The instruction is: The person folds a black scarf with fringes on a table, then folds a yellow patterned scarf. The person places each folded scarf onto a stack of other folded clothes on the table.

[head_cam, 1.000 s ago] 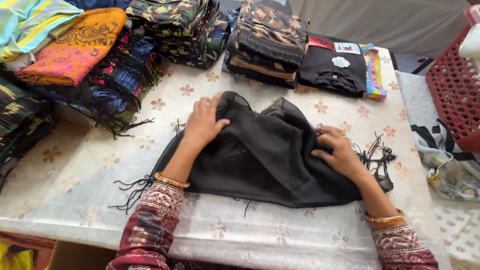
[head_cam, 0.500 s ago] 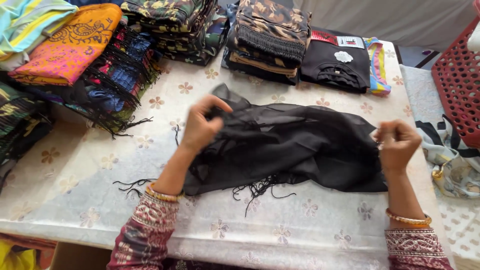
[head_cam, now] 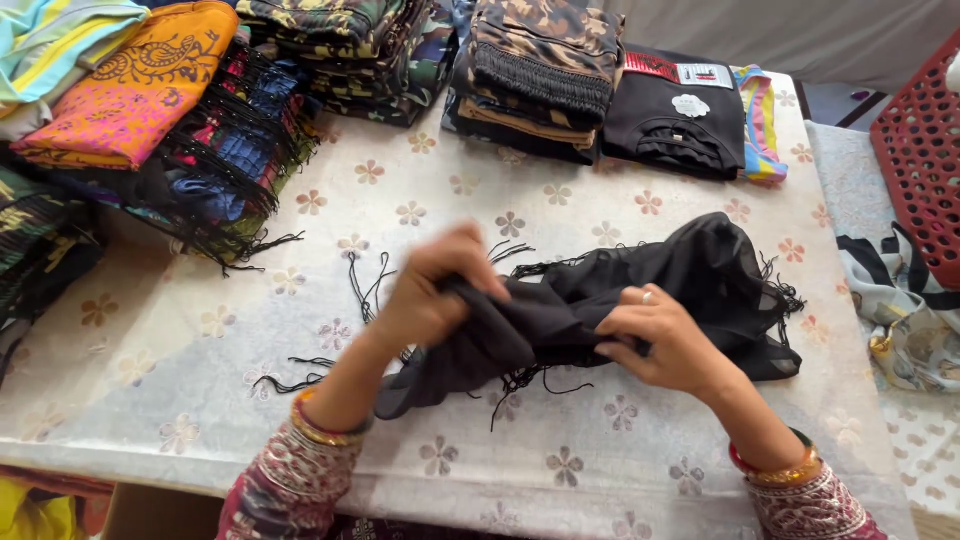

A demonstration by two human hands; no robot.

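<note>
black scarf [head_cam: 690, 290] now bunched, hands closer

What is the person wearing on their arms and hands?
Both arms have patterned sleeves in dark red, pink and white. The left hand has gold and orange bangles at its wrist. The right hand wears a small silver ring, with gold, red and green bangles at its wrist.

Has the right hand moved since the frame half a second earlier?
Yes. The right hand has come inward toward the left hand, away from the table's right edge.
</note>
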